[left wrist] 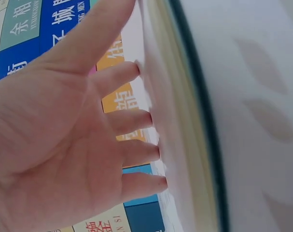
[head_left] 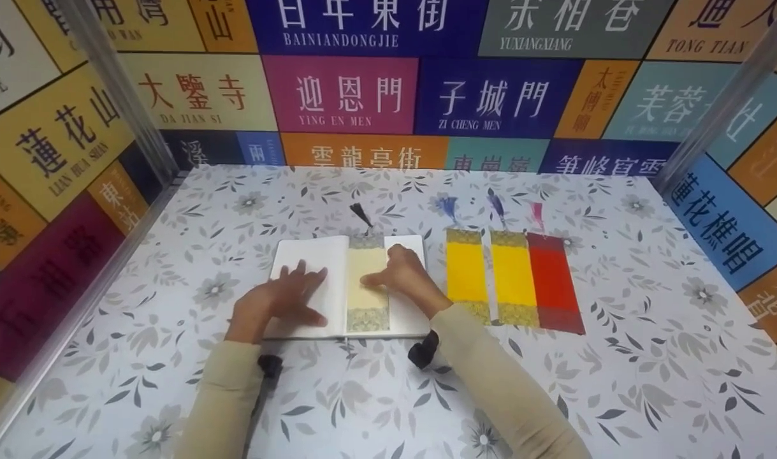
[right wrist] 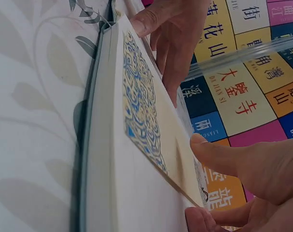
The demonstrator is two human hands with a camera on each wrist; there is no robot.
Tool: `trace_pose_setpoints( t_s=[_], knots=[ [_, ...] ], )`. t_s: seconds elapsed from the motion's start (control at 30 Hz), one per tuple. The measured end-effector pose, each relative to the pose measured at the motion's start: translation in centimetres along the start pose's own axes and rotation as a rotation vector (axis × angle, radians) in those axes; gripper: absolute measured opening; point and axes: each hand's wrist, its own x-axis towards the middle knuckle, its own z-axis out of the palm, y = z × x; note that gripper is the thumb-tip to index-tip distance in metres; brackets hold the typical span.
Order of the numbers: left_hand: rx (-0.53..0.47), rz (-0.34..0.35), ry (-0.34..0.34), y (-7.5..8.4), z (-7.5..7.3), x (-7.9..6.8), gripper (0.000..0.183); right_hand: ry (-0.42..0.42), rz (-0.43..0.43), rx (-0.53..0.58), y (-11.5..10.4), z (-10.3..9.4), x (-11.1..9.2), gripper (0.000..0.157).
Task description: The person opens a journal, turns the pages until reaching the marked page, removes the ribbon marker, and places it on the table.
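An open notebook [head_left: 327, 252] with blank white pages and a dark cover lies flat. A cream bookmark [head_left: 368, 256] with patterned ends and a black tassel [head_left: 361, 214] lies along its right-hand page, near the spine. My left hand [head_left: 276, 299] rests on the left page with its fingers spread; in the left wrist view the fingertips [left wrist: 158, 152] press the paper. Over the bookmark, the thumb of my right hand [head_left: 410, 273] reaches across its surface. The index fingertip [right wrist: 199, 218] touches the page beside the bookmark's right edge.
To the right of the notebook lie three more bookmarks: a yellow one [head_left: 468, 271] with a blue tassel, a yellow one [head_left: 514, 273] with a purple tassel and a red one [head_left: 555, 280] with a pink tassel. Sign-covered panels [head_left: 343, 95] surround the floral tabletop [head_left: 363, 408].
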Motion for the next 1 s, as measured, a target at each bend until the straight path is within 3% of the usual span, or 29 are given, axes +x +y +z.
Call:
trace_pose_setpoints(
  t_s=[0.13,0.33,0.4,0.5,0.67,0.77,1.0],
  knots=[
    [-0.025,-0.013,0.01,-0.1,0.0,0.0,0.097,0.017,0.001,-0.081,-0.7,0.5,-0.1,0.073],
    [-0.008,0.017,0.012,-0.3,0.0,0.0,0.097,-0.002,0.044,-0.076,-0.7,0.6,-0.2,0.084],
    [-0.006,0.033,0.012,-0.2,0.0,0.0,0.096,-0.008,0.044,-0.062,-0.4,0.5,0.0,0.079],
    [-0.014,0.044,0.014,-0.1,-0.1,0.0,0.095,-0.009,0.028,-0.028,0.0,0.2,0.1,0.058],
    [-0.041,0.008,0.001,0.1,-0.2,0.0,0.095,-0.002,0.017,0.071,0.9,-0.2,0.1,0.033],
    [-0.042,0.0,-0.006,0.0,-0.3,-0.1,0.096,-0.006,0.012,0.176,1.3,-0.4,0.1,0.032],
    [-0.009,0.089,0.005,-0.4,-0.3,-0.1,0.097,-0.011,-0.033,0.393,2.0,-0.8,-0.3,0.036]
  ],
)
